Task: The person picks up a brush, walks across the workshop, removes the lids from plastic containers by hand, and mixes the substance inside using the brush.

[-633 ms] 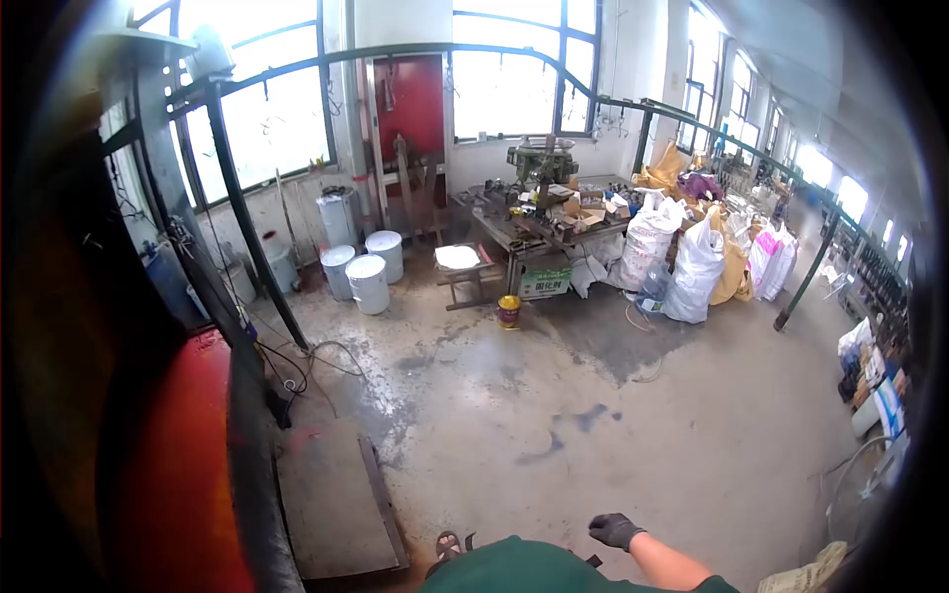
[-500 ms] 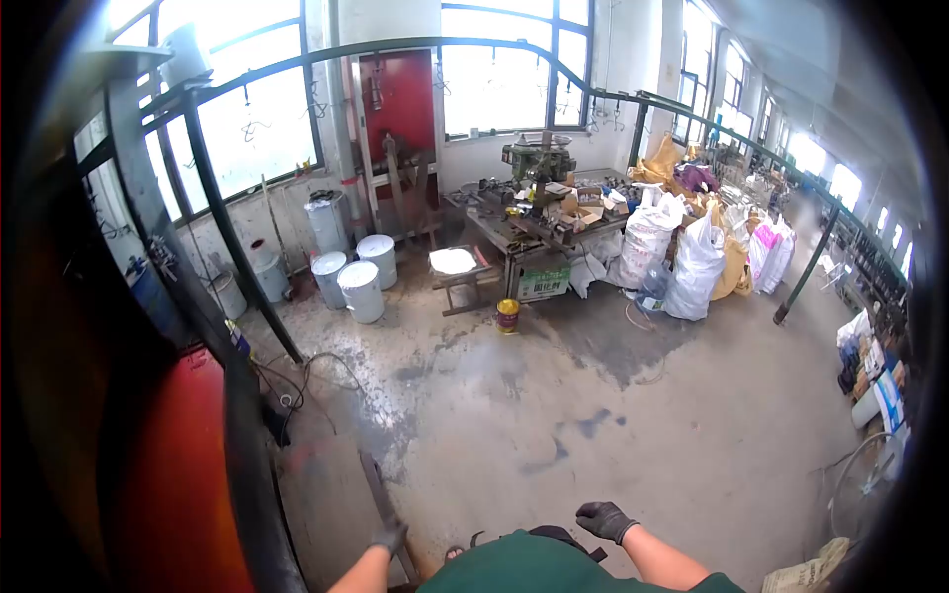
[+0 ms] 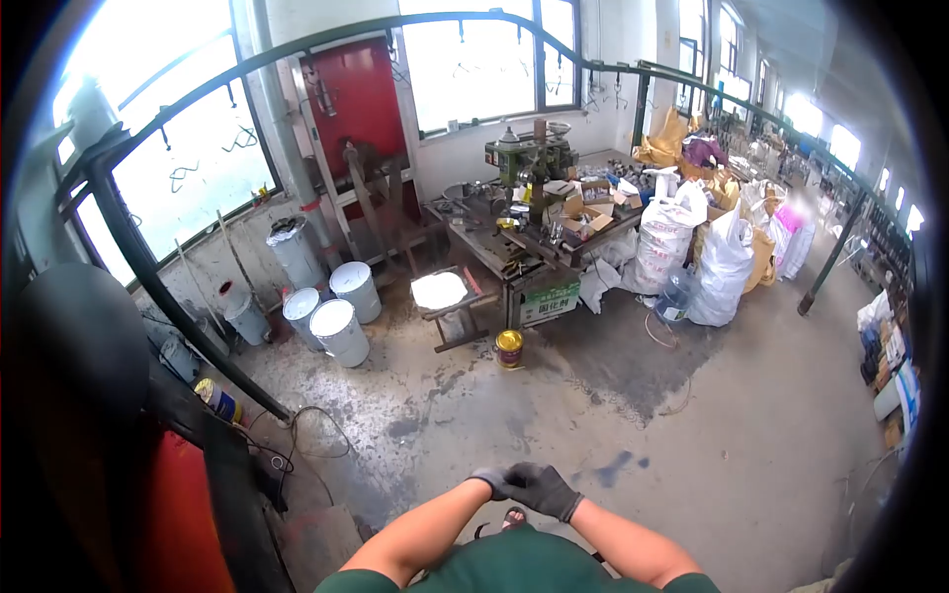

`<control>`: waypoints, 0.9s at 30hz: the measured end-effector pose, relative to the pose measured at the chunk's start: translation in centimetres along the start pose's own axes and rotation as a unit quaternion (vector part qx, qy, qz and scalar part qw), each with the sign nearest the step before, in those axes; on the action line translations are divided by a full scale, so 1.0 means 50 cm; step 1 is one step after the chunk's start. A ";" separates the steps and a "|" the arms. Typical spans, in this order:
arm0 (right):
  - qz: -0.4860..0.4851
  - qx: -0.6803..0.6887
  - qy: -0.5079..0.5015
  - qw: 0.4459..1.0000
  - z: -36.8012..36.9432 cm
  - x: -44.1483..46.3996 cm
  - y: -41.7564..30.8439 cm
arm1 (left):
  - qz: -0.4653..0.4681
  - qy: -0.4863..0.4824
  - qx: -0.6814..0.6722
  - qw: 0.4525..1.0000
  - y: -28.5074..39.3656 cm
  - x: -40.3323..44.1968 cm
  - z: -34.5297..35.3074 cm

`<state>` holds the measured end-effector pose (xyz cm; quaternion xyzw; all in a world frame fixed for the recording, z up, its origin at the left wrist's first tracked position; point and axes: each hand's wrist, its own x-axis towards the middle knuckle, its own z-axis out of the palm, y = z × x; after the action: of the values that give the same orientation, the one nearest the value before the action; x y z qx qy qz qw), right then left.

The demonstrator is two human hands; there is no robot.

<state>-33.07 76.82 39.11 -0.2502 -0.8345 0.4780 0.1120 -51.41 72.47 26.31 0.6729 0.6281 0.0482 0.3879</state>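
Observation:
Both my hands wear dark grey gloves and meet in front of my green shirt, low in the head view. My left hand (image 3: 489, 480) is partly covered by my right hand (image 3: 543, 492), so its fingers are hidden. The fingers of my right hand are bent over the left one, touching it. Whatever may lie between them, if anything, does not show. Below the hands, a sandalled foot (image 3: 514, 517) shows on the concrete floor.
Ahead stands a cluttered workbench (image 3: 514, 272) with a green machine (image 3: 529, 158). A yellow can (image 3: 509, 349), a low stool (image 3: 461, 326) and white-topped buckets (image 3: 341, 341) stand before it. White sacks (image 3: 725, 272) are to the right. A green post (image 3: 188, 316) and loose cable (image 3: 321, 450) are left.
My hands were apart at either side of my body; they have come together in front of it. The view has shifted, and the bench and buckets appear nearer.

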 end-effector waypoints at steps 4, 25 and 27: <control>-0.022 -0.065 -0.043 0.997 -0.105 0.209 0.036 | -0.016 -0.065 0.012 0.998 -0.113 0.235 -0.078; -0.053 0.114 0.062 0.990 -0.699 1.175 0.392 | 0.139 0.050 -0.317 0.937 -0.310 0.984 -0.945; 0.019 0.120 0.073 0.990 -0.812 1.237 0.465 | -0.034 0.101 -0.213 0.971 -0.398 1.044 -0.955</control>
<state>-61.11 149.08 37.06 -0.2854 -0.7559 0.5569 0.1924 -83.09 138.78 25.80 0.5447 0.6615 0.2355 0.4585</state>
